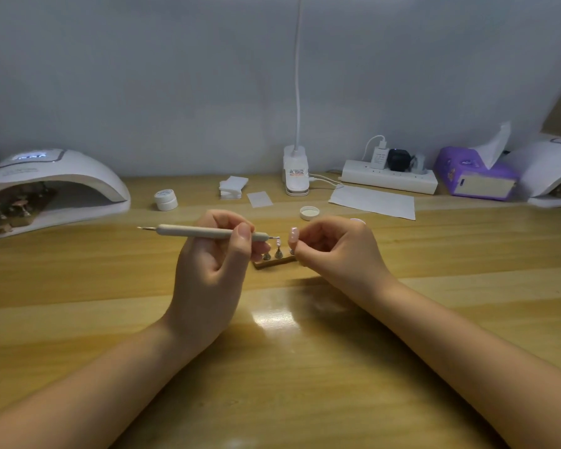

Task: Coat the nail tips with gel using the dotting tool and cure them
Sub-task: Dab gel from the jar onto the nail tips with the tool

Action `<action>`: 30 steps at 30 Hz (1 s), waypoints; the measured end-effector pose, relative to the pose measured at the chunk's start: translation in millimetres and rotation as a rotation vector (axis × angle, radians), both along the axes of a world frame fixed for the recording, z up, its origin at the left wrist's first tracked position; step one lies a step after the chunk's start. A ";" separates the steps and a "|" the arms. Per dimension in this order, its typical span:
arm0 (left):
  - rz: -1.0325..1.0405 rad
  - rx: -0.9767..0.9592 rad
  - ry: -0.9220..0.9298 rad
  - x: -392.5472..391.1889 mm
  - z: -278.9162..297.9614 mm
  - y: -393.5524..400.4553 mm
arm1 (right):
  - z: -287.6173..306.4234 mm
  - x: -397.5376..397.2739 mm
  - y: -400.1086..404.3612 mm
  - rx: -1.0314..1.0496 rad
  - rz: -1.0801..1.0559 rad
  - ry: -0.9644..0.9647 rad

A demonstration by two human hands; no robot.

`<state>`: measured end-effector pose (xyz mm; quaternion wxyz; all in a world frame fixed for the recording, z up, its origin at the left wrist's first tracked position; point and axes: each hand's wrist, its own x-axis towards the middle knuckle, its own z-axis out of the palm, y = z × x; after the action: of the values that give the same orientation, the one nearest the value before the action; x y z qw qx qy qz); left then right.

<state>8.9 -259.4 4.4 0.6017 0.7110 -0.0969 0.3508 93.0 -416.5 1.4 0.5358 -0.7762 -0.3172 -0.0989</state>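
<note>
My left hand (214, 257) grips a beige dotting tool (195, 231) that lies nearly level, its metal tip pointing right toward a small nail tip (278, 244) on a stand. My right hand (334, 247) pinches a pale pink nail tip (293, 235) on its stand. Both stands sit on a small wooden holder strip (274, 262) on the table between my hands. A white gel jar (166, 199) stands behind at the left, and a loose white lid (309, 212) lies behind my right hand. At the far left a white curing lamp (51, 179) is lit, with more nail stands inside.
A clip lamp base (294, 171) and a power strip (389, 176) stand along the back wall. White wipes (232, 186), a paper sheet (373, 200) and a purple tissue pack (473, 176) lie behind. A second white lamp (551, 166) sits far right.
</note>
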 end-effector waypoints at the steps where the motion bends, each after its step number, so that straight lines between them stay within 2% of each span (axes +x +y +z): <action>1: 0.001 0.029 -0.006 -0.3 -0.9 0.6 | -0.9 -1.0 1.0 0.011 0.007 0.009; 11: 0.007 0.247 -0.063 -3.7 -3.2 -0.8 | -3.6 -7.4 3.7 0.065 0.013 -0.042; 30: 0.039 0.246 -0.063 -3.1 -4.8 -0.5 | -6.0 -8.3 4.0 0.082 0.038 -0.115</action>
<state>5.8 -259.9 -0.4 0.4999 0.7697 -0.1441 0.3700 84.7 -412.4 -4.6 0.5498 -0.7405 -0.3579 -0.1461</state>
